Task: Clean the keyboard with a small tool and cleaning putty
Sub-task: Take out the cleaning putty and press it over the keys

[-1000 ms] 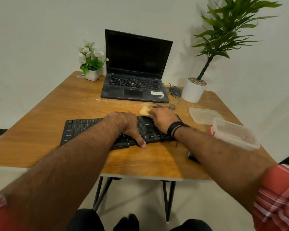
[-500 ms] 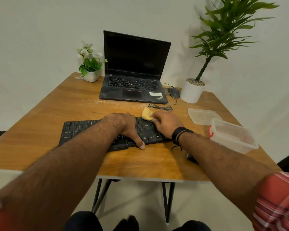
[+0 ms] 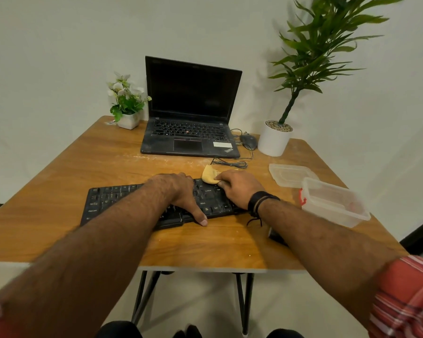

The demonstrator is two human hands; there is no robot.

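A black keyboard (image 3: 112,201) lies across the middle of the wooden table (image 3: 59,172). My left hand (image 3: 181,191) rests flat on its middle keys, thumb hooked over the near edge. A lump of yellow cleaning putty (image 3: 209,175) sits at the keyboard's far right corner. My right hand (image 3: 239,186) grips the putty with curled fingers and presses it against the keys there. No small tool can be made out.
An open black laptop (image 3: 191,123) stands behind, with a mouse (image 3: 249,141) and coiled cable (image 3: 230,164). A flower pot (image 3: 128,120) is back left, a tall plant in a white pot (image 3: 274,140) back right. A clear container (image 3: 335,203) and its lid (image 3: 291,173) lie at right.
My right hand with the putty has shifted slightly along the keyboard's far right corner. My left hand has stayed on the keys.
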